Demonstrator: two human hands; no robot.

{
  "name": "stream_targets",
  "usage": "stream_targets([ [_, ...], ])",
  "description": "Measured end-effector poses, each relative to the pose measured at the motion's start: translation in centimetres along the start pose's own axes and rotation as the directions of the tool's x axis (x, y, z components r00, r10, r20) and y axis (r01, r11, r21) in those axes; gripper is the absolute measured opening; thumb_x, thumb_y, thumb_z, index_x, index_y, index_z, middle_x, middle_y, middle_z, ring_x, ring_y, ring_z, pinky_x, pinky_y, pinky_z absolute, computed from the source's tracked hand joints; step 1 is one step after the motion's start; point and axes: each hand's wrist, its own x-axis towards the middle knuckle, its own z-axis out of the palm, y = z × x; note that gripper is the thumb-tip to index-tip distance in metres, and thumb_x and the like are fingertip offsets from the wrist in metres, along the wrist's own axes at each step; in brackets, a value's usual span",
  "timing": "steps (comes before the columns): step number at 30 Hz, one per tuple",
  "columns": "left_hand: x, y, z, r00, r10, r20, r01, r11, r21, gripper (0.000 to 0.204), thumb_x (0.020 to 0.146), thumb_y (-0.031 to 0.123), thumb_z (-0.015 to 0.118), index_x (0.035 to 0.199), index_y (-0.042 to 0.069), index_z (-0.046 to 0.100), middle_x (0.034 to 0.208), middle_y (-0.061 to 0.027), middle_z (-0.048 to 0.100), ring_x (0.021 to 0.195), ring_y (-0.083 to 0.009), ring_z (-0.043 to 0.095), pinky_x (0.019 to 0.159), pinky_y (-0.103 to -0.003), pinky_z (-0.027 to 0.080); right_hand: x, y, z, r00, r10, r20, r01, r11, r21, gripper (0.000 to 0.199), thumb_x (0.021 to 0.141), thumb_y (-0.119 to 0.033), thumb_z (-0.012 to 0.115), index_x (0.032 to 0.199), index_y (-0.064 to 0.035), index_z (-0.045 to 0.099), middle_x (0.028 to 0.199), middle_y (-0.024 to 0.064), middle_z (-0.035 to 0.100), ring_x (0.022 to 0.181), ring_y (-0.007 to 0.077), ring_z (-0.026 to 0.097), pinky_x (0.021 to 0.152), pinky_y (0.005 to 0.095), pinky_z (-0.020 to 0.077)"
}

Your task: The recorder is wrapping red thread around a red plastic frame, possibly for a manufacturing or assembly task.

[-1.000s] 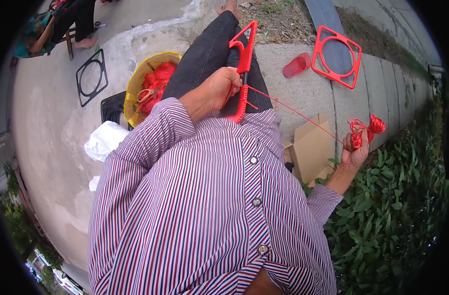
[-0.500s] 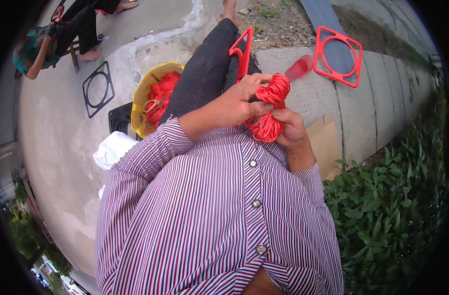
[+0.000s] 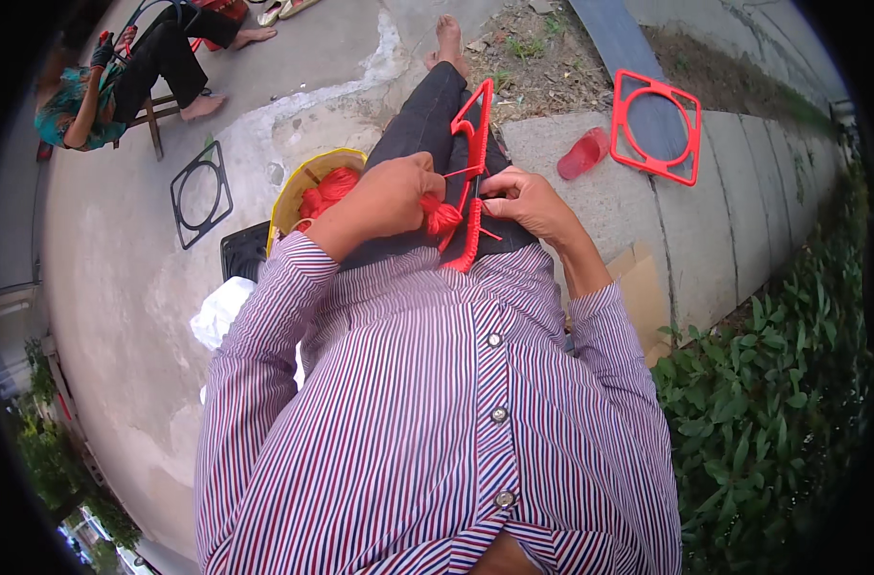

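Red cord, between our left hand (image 3: 389,195) and the frame (image 3: 476,153) standing on edge across our lap.

Our left fingers are closed on a bundle of red cord (image 3: 443,218) hanging under the palm, with a strand reaching across to the frame; our right hand (image 3: 531,203) is curled against the frame's other side, thumb and forefinger close together, though we cannot tell whether they pinch cord. Dark bar shows between red stretches there. Left of our legs we see a yellow basket (image 3: 287,199) of red cord; to the right, a red slipper (image 3: 584,153) near a second red frame (image 3: 624,123).
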Motion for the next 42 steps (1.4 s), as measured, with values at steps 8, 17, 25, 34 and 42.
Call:
stream_targets([
  [8,0.9,2.3,4.7,0.933,-0.329,-0.148,0.259,0.897,-0.358,0.027,0.069,0.004,0.072,0.089,0.000,0.055,0.083,-0.0183,0.061,0.079,-0.0297,0.061,0.070,-0.035,0.048,-0.3,-0.4,-0.2,0.988,0.111,0.105,-0.080,0.960,-0.268,0.033,0.071,-0.022,0.071,0.092,0.0025,0.065,0.094,0.0110,0.056,0.085,0.0208,0.057,0.076,0.0301,0.0463],
  [17,1.7,-0.3,5.7,0.858,-0.280,-0.430,0.032,0.865,-0.501,0.018,0.072,-0.001,0.055,0.090,-0.001,0.056,0.093,-0.0108,0.049,0.089,-0.0198,0.053,0.083,-0.028,0.044,-3.0,-0.5,-2.5,0.913,-0.076,-0.400,0.179,0.957,0.226,0.024,0.069,-0.013,0.070,0.088,-0.0011,0.061,0.127,0.0171,0.053,0.115,0.0254,0.053,0.095,0.0329,0.0424],
  [25,4.1,-0.1,7.7,0.889,-0.332,0.316,0.284,-0.141,-0.948,0.014,0.072,0.006,0.050,0.086,0.006,0.053,0.078,-0.0043,0.051,0.074,-0.0166,0.051,0.069,-0.028,0.041,-10.7,-1.1,-12.6,0.808,-0.198,-0.555,0.588,0.191,0.786,0.035,0.080,-0.018,0.062,0.110,-0.0006,0.053,0.100,0.0167,0.062,0.093,0.0324,0.060,0.089,0.0547,0.0457],
  [34,3.6,1.0,8.7,0.891,-0.379,0.250,0.182,-0.206,-0.962,0.015,0.072,0.002,0.049,0.086,0.008,0.051,0.073,-0.0011,0.049,0.060,-0.0116,0.044,0.056,-0.024,0.037,-5.4,0.5,-2.2,0.974,0.088,-0.207,0.032,0.857,0.514,0.044,0.083,-0.008,0.052,0.124,0.0068,0.049,0.085,0.0123,0.065,0.065,0.0146,0.061,0.062,0.0240,0.0485],
  [42,4.3,0.9,9.0,0.899,-0.336,0.281,0.172,-0.320,-0.932,0.014,0.070,0.001,0.046,0.081,0.008,0.051,0.068,0.0003,0.047,0.059,-0.0122,0.043,0.056,-0.025,0.036,-5.6,-7.0,1.1,0.986,0.069,-0.151,-0.001,0.913,0.408,0.028,0.086,-0.014,0.065,0.108,-0.0011,0.052,0.087,0.0018,0.060,0.076,0.0092,0.057,0.073,0.0225,0.0463],
])
